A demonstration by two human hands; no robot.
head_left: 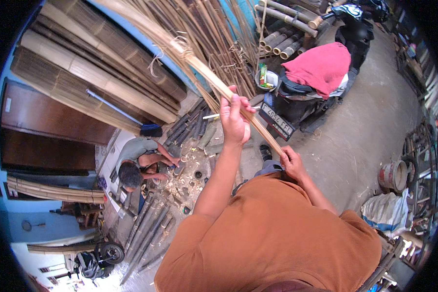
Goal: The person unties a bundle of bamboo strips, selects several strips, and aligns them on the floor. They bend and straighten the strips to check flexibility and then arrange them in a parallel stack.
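I hold a long bundle of thin pale bamboo strips (199, 65) that runs from the upper left down toward my chest. My left hand (235, 121) is raised and closed around the bundle at its middle. My right hand (292, 163) grips the lower end of the same bundle, close to my orange shirt. The far end of the strips fans out beyond the top edge of the view.
Another person (136, 165) crouches on the floor at the left among cut bamboo pieces. A scooter (301, 104) with a red cloth (321, 65) stands ahead. Rolled bamboo blinds (92, 73), bamboo poles (282, 41), dark poles on the floor (148, 231), a bucket (393, 175) and a white sack (387, 211) surround me.
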